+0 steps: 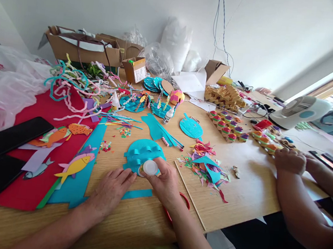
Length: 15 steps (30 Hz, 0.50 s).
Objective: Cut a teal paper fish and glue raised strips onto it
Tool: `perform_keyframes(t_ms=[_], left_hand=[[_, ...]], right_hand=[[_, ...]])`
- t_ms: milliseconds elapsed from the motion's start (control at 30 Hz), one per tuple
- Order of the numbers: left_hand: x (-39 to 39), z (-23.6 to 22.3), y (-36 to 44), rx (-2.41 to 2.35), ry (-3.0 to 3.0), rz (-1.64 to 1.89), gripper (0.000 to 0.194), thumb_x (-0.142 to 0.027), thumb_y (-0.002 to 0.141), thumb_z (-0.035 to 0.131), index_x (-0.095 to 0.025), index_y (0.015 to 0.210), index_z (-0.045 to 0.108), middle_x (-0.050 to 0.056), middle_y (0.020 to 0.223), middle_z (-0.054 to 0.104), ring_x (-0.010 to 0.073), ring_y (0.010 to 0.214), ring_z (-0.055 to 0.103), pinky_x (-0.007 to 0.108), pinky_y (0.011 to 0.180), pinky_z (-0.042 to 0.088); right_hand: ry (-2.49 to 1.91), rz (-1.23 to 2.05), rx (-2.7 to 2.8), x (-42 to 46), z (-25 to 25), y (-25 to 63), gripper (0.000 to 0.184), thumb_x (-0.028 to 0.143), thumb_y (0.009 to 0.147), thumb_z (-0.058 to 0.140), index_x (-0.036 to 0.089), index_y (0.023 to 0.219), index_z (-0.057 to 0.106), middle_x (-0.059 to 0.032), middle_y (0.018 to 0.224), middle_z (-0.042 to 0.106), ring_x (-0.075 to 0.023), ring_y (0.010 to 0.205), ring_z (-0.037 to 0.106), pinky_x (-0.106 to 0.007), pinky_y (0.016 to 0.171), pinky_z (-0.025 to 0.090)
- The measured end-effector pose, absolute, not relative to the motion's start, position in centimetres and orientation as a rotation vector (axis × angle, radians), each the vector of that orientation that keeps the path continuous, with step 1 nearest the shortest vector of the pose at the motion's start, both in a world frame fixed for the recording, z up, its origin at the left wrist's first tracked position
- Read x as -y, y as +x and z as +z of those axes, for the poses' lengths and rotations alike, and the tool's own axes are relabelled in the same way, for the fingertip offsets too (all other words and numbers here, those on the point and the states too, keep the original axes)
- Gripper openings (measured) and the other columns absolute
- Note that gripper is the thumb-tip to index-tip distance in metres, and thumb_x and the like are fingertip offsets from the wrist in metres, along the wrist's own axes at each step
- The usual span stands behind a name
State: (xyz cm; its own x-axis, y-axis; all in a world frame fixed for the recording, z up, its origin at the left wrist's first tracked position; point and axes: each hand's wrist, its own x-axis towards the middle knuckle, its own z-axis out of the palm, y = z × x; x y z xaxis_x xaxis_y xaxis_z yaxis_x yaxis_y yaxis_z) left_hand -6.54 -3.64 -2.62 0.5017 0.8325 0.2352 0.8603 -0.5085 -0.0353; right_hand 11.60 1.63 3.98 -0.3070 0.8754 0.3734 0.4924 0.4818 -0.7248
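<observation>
A blue round craft piece with several curled paper loops lies on the table in front of me. My right hand is closed around a small white bottle, tipped so its round end faces me, over the near edge of the blue piece. Its other end is hidden. Flat and palm-down, my left hand touches the table with its fingertips at the piece's near-left edge. A blue strip lies just below. Red-handled scissors are partly covered by my right forearm.
Right of my hands are a thin wooden stick and a pile of paper scraps. Paper fish and red sheets lie left. Two glue bottles stand behind. Another person's hands work at right.
</observation>
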Motion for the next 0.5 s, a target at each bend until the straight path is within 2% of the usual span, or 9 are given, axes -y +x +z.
perform_keyframes(t_ms=[133, 300, 500], left_hand=[[3.7, -2.4, -6.5, 1.491, -2.588, -0.270, 0.041, -0.006, 0.090, 0.036, -0.022, 0.121, 0.055, 0.006, 0.115, 0.063, 0.0211, 0.097, 0.056, 0.035, 0.079, 0.047], [3.7, -2.2, -6.5, 1.521, -2.633, -0.225, 0.040, -0.005, 0.088, 0.041, -0.022, 0.122, 0.055, 0.007, 0.116, 0.063, 0.0227, 0.101, 0.056, 0.036, 0.081, 0.048], [3.7, -2.3, -6.5, 1.534, -2.625, -0.198, 0.043, -0.004, 0.087, 0.043, -0.022, 0.125, 0.053, 0.007, 0.120, 0.062, 0.0225, 0.104, 0.056, 0.036, 0.083, 0.049]], right_hand=[[-1.180, 0.683, 1.995, -1.8, 3.8, 11.7, 0.023, 0.035, 0.079, 0.062, 0.020, 0.065, 0.052, 0.0027, 0.062, 0.055, -0.0124, 0.059, 0.050, -0.022, 0.054, 0.034], [-1.229, 0.737, 2.069, -1.6, 4.5, 11.9, 0.014, 0.031, 0.077, 0.065, 0.020, 0.079, 0.058, 0.0005, 0.071, 0.062, -0.0147, 0.066, 0.053, -0.023, 0.058, 0.037], [-1.211, 0.762, 1.921, -1.2, 5.1, 12.1, 0.016, 0.033, 0.078, 0.064, 0.019, 0.076, 0.056, 0.0006, 0.071, 0.060, -0.0137, 0.065, 0.052, -0.023, 0.059, 0.038]])
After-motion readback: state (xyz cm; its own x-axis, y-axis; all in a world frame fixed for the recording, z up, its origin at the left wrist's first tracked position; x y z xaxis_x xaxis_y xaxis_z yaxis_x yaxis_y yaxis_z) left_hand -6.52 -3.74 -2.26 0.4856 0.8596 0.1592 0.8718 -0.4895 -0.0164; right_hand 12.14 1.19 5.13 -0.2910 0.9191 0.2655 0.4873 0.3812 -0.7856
